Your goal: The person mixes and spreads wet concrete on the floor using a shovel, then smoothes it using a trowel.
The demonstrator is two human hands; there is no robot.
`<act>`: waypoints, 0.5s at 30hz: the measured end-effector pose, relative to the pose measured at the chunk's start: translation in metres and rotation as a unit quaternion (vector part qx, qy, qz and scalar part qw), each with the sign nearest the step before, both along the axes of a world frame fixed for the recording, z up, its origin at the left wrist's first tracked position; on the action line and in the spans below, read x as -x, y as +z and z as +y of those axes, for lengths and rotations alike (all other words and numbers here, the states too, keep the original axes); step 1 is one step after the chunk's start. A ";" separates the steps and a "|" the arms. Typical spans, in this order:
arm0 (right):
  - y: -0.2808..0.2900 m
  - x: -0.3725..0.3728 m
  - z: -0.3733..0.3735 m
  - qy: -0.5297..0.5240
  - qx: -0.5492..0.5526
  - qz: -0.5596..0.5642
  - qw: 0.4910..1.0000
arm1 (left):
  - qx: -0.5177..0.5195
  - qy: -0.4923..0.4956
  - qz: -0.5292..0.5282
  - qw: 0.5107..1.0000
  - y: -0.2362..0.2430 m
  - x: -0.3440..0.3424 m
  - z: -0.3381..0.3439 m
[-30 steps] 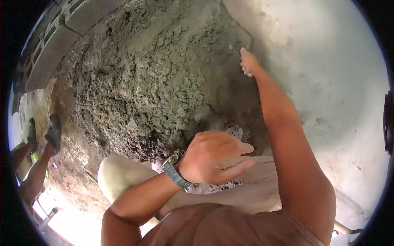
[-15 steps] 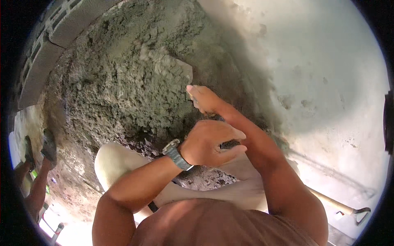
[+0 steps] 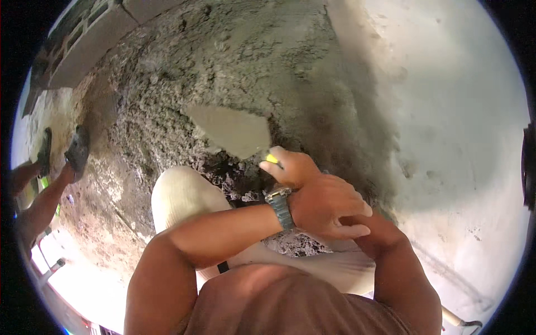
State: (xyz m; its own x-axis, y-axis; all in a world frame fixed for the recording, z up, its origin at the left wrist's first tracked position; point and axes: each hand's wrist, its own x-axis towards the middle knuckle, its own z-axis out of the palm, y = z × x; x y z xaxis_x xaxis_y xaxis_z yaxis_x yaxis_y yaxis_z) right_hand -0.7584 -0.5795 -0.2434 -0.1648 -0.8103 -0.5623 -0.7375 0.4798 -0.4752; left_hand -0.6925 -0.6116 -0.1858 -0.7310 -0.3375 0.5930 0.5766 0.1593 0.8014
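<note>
My right hand [image 3: 293, 167] grips the yellow handle of a trowel [image 3: 237, 131]. Its broad blade points to the left, flat over the wet grey mortar [image 3: 167, 95], with a smooth grey face showing. Wearing a wristwatch [image 3: 281, 207], my left hand [image 3: 329, 206] crosses over my right forearm near the wrist. Thumb and fingers of that hand stand apart with nothing seen between them. Part of my right wrist is hidden behind it.
Hollow concrete blocks [image 3: 92, 42] line the far left. A pale smooth wall [image 3: 446, 100] rises on the right. At the left, another person's legs and dark shoes [image 3: 79, 151] show. A wooden-handled tool [image 3: 452, 317] lies at the lower right.
The trowel has come nearer to me; its blade, blurred among clumped mortar before, now shows a smooth face. My left hand has shifted right across my right forearm. The whole view has shifted.
</note>
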 end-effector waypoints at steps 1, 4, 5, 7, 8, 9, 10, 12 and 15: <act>0.002 -0.001 0.001 -0.035 0.064 -0.034 0.997 | -0.013 0.012 0.020 1.000 0.004 -0.004 -0.003; 0.027 0.003 -0.006 -0.065 0.080 -0.075 0.992 | -0.017 0.020 0.050 0.998 0.002 -0.010 -0.002; 0.027 0.005 -0.008 -0.072 0.134 -0.118 0.981 | -0.005 0.012 0.066 0.998 0.003 -0.011 -0.002; 0.003 0.020 0.000 -0.050 0.211 -0.138 0.966 | -0.021 -0.005 0.072 0.997 0.008 -0.008 -0.002; -0.006 0.021 0.000 -0.054 0.210 -0.135 0.967 | -0.040 -0.019 0.070 0.997 0.010 -0.010 0.000; -0.014 0.022 -0.001 -0.073 0.092 -0.087 0.989 | -0.043 -0.024 0.072 0.996 0.012 -0.013 0.004; -0.017 0.019 -0.011 -0.084 -0.024 -0.043 0.995 | -0.025 -0.037 0.054 0.998 0.011 -0.017 0.004; -0.008 0.020 -0.021 -0.127 0.031 -0.081 0.988 | -0.006 -0.047 0.035 0.998 0.004 -0.017 0.000; -0.001 0.041 -0.001 -0.213 0.032 -0.142 0.966 | -0.032 -0.017 0.101 0.994 0.011 -0.012 0.003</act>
